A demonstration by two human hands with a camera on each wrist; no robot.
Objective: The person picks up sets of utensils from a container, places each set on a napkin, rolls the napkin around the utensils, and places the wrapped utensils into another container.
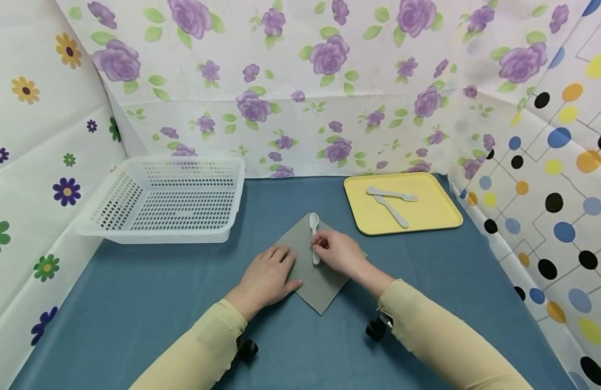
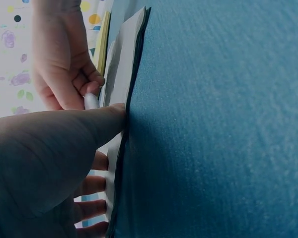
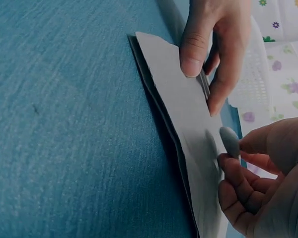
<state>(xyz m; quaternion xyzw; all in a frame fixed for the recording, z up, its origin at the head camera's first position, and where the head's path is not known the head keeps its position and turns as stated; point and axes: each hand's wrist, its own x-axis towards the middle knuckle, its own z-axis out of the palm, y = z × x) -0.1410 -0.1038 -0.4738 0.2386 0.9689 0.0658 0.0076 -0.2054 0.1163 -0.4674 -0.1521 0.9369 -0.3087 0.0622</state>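
Observation:
A grey folded napkin (image 1: 322, 295) lies on the blue cloth with one corner toward me, its stacked layers showing along the edge in both wrist views. Over it is a white plastic spoon (image 1: 314, 219), bowl pointing away from me. My right hand (image 1: 340, 252) pinches the spoon's handle between thumb and fingers; the handle end (image 3: 230, 141) sticks out of the grip in the right wrist view. With fingers extended, my left hand (image 1: 268, 273) rests on the napkin's left side, the thumb at its near left edge.
At the back right, a yellow tray (image 1: 427, 219) bears a white fork (image 1: 390, 194) and a white knife (image 1: 393, 212). A white perforated basket (image 1: 168, 238) stands at the back left. Patterned sheets (image 1: 300, 124) hang behind and at both sides of the blue-covered table (image 1: 149, 303).

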